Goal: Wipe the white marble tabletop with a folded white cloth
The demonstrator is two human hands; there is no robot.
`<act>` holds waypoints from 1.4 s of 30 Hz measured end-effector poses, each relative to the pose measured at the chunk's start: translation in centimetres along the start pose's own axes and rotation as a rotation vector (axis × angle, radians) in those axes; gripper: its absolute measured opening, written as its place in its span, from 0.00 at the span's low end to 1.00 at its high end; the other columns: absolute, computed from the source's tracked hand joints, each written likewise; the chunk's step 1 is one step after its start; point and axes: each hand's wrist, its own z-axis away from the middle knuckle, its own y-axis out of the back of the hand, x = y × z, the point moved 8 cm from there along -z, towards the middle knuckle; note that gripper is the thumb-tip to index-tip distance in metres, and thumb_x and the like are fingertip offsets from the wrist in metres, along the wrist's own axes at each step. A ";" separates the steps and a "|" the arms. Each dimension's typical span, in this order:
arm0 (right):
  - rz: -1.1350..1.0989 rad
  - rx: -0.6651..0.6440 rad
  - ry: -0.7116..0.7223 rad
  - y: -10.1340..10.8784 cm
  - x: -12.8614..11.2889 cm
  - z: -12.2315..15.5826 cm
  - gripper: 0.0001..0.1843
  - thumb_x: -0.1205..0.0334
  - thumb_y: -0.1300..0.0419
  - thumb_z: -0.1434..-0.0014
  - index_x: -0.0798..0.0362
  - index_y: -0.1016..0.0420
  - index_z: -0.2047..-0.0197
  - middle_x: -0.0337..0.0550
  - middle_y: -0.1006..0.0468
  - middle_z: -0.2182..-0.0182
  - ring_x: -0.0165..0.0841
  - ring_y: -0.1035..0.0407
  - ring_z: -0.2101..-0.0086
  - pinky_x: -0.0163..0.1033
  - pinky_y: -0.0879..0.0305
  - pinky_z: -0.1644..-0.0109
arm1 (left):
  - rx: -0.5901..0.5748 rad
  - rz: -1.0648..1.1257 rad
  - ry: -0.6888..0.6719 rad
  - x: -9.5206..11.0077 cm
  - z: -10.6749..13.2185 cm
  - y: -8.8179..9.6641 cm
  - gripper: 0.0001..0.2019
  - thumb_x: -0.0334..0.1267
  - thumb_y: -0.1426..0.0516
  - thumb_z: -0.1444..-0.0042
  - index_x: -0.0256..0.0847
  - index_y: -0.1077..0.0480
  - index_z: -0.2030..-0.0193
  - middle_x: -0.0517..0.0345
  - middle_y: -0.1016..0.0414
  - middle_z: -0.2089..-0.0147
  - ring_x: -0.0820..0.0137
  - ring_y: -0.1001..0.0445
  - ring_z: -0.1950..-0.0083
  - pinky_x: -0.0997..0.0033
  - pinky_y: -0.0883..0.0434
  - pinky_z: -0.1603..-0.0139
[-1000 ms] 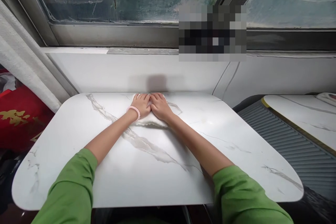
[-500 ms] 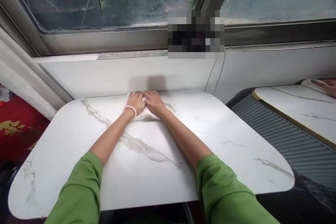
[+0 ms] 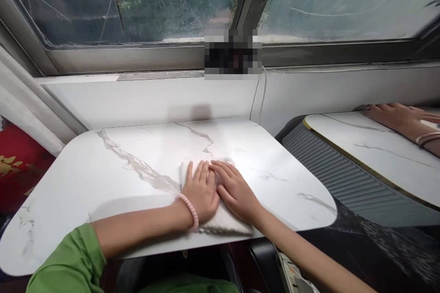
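Note:
A white, fluffy cloth [image 3: 227, 222] lies folded on the white marble-patterned table [image 3: 79, 174], close to its front edge. My left hand [image 3: 201, 194], with a pink beaded bracelet at the wrist, rests flat on the cloth with its fingers stretched forward. Beside it, my right hand [image 3: 239, 192] also presses down flat, its fingertips touching the left hand's fingers. Part of the cloth is hidden beneath both palms.
At the right stands a second marble-patterned table [image 3: 343, 132] with a ribbed grey side, and another person's hand [image 3: 395, 116] rests on it. A white wall [image 3: 137, 103] and windows lie behind. A curtain [image 3: 27, 91] and red fabric [image 3: 20, 165] are on the left.
Both my hands and the cloth have come from the table's far edge to near its front edge, slightly rightward. At the neighbouring table, the other person's hand shows more fully.

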 end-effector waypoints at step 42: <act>0.237 0.107 -0.128 -2.3 14.4 -18.0 0.18 0.69 0.55 0.43 0.55 0.30 0.54 0.52 0.26 0.54 0.44 0.35 0.54 0.47 0.40 0.49 | 0.070 -0.024 0.156 -12.2 -19.5 -2.8 0.18 0.35 0.55 0.39 0.39 0.38 0.43 0.49 0.36 0.40 0.62 0.42 0.37 0.56 0.52 0.33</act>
